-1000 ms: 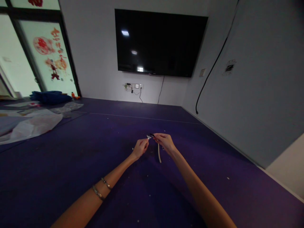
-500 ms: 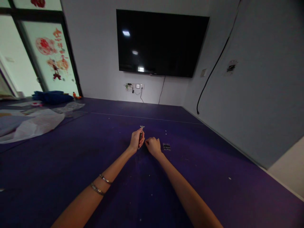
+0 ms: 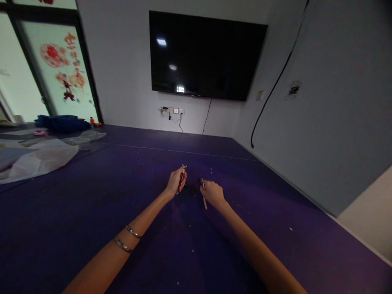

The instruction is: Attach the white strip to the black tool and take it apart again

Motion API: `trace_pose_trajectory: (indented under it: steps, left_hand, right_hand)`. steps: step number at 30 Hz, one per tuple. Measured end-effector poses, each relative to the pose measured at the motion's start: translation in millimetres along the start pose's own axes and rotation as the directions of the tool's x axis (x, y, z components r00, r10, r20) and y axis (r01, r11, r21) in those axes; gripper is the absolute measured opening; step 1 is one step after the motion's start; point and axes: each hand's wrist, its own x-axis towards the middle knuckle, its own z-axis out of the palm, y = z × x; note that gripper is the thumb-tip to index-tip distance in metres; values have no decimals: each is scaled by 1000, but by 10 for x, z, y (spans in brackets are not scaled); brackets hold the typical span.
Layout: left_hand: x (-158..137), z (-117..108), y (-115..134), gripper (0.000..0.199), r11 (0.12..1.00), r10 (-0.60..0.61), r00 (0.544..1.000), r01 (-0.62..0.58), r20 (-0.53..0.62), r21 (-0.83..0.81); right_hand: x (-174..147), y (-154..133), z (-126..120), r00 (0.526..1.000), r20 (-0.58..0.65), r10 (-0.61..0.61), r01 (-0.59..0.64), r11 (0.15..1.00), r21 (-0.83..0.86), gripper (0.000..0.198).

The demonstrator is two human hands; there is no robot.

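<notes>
One tool with a dark handle sat in your closed left hand, gripped low, likely so its metal head stood clear. To its right, your right hand curled over the middle of a pale stick, leaving both ends exposed against the purple floor; whether it gripped couldn't be told.

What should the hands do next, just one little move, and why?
Perhaps the right hand could lift the pale stick: it is right at one end, the other end seems low near the purple surface, and the left hand holds a silver-headed tool.
</notes>
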Motion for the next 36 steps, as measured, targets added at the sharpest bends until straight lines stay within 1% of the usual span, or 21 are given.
trace_pose_trajectory:
  steps: [3,6,12,16,19,21,24,27,30,33,36]
  left_hand:
    - [5,-13,-37,37,999,-40,999,40,22,-5]
    - [9,-25,-66,34,998,-56,997,57,46,-6]
    - [1,-6,-85,28,998,-61,997,59,52,38]
    - [-6,24,-74,27,997,-13,999,9,45,74]
    - [8,60,-44,27,995,11,999,-14,32,97]
    - [29,93,-9,26,993,5,1000,-8,31,117]
    - [70,143,59,26,984,7,999,-15,48,180]
    - [96,173,120,24,974,23,997,-39,78,223]
    - [83,173,153,23,970,61,993,-83,105,228]
    - [38,161,161,21,964,107,984,-138,140,228]
    - [-22,163,174,19,955,113,977,-156,179,251]
  right_hand:
    - [-112,-4,29,998,65,8,-9,1000,7,44]
    - [-155,-7,80,995,96,6,-9,1000,29,48]
    - [-128,50,131,994,108,-3,-4,997,71,44]
    - [-86,154,63,998,65,6,-15,990,139,38]
    - [-22,310,-57,1000,-16,26,-21,972,233,40]
    - [25,441,-167,995,-95,21,10,946,325,41]
    - [62,634,-363,980,-194,49,58,859,509,37]
    - [37,781,-568,964,-249,87,98,758,645,35]
    - [-28,883,-736,962,-269,41,157,724,672,35]
    - [-104,945,-859,969,-244,-35,195,715,671,36]
    - [-186,951,-970,968,-229,-105,235,704,670,34]
